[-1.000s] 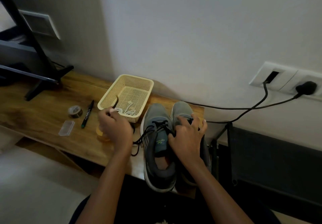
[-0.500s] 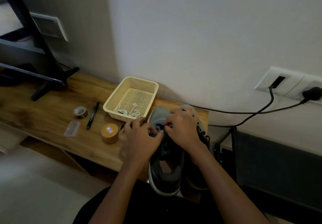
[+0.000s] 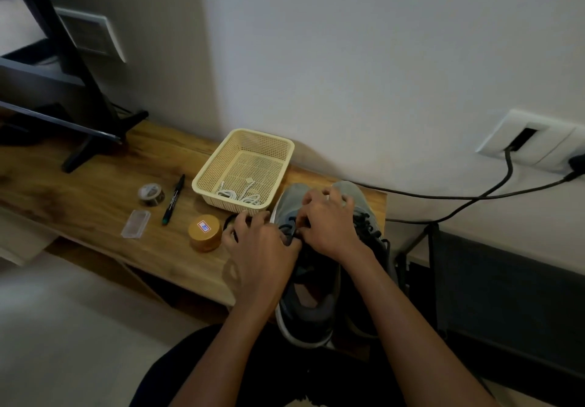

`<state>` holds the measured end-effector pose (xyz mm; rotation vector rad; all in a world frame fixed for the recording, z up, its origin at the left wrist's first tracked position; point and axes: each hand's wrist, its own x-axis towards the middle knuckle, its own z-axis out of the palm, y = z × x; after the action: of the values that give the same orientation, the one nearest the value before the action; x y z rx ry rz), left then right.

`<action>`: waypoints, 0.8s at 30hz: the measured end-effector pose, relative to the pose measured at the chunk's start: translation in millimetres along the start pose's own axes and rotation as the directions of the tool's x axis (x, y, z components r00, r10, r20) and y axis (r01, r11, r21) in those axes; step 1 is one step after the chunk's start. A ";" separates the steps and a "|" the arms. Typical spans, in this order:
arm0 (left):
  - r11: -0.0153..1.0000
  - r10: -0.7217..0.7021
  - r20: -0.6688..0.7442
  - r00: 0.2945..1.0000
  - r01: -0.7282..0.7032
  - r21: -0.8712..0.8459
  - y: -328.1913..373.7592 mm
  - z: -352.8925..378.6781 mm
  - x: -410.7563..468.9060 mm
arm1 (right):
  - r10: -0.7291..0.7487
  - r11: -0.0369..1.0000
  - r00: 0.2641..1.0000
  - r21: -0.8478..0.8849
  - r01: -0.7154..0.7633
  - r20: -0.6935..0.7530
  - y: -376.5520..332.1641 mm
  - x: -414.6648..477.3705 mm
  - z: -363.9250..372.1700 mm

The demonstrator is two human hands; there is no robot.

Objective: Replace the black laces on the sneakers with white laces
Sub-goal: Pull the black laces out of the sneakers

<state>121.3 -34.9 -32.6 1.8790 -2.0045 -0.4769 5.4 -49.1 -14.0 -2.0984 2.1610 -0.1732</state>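
Viewing from the head camera: a pair of grey sneakers [image 3: 304,319] is seen standing side by side at the right end of a wooden worktop [image 3: 79,191], toes toward the wall, heels overhanging the near edge. Black laces [image 3: 368,221] are threaded on both.

The left hand [image 3: 259,250] is laid over the outer side of the sneaker nearer the basket, back of the hand up and fingers curled; a loop of black lace emerges just beside its knuckles and is taken as held. The right hand [image 3: 330,226] is placed over the same sneaker's eyelet rows, thumb and forefinger pinched together on a strand of black lace, the remaining fingers bent above the toe of the other sneaker. The two hands are nearly touching.

A cream mesh basket [image 3: 264,137] is noted just left of the sneakers; white laces [image 3: 242,196] are coiled at its near end. Further left on the worktop are recorded: a round wooden tub [image 3: 205,233] with a label, a black marker [image 3: 172,200], a roll of tape [image 3: 152,194] and a small clear case [image 3: 136,223]. A black stand [image 3: 91,90] occupies the far left. A wall socket [image 3: 535,143] with two dark cables [image 3: 474,198] is seen at right.
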 end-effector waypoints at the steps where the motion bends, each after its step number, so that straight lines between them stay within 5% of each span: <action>1: 1.000 -0.003 0.001 1.000 0.003 0.009 0.4 -0.2 0.4 | 0.002 1.000 1.000 -0.014 -0.002 -0.013 0.0 -1.0 2.0; 7: 0.999 -0.027 0.003 1.000 0.027 0.020 0.7 -2.0 3.2 | 0.338 0.941 0.918 0.067 -0.332 -0.208 17.8 0.5 -0.7; 10: 1.000 -0.028 0.003 1.000 0.028 0.013 0.9 -2.2 2.8 | 0.483 0.854 0.866 0.289 -0.433 -0.128 28.3 3.3 -2.7; 14: 0.999 -0.031 0.010 0.999 0.031 -0.029 0.2 -2.8 2.8 | 0.266 0.927 0.943 0.319 -0.195 -0.197 17.9 2.0 -8.1; 17: 0.999 -0.027 0.015 1.000 0.027 -0.028 -1.1 -2.3 3.3 | 0.045 0.984 0.995 0.175 -0.030 -0.084 3.0 -4.0 -10.1; 19: 1.000 -0.030 0.021 0.999 0.030 -0.010 -1.4 -1.7 4.0 | 0.021 0.996 0.999 0.090 -0.023 0.026 -2.3 -5.9 -7.0; 24: 0.999 -0.036 0.021 0.999 0.036 0.000 -2.9 -1.1 6.2 | -0.013 1.000 1.000 0.024 0.013 0.014 -0.6 -4.3 -2.5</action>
<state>123.9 -41.3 -32.9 1.9210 -1.9864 -0.5095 5.6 -44.8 -11.3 -2.0945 2.1272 -0.1841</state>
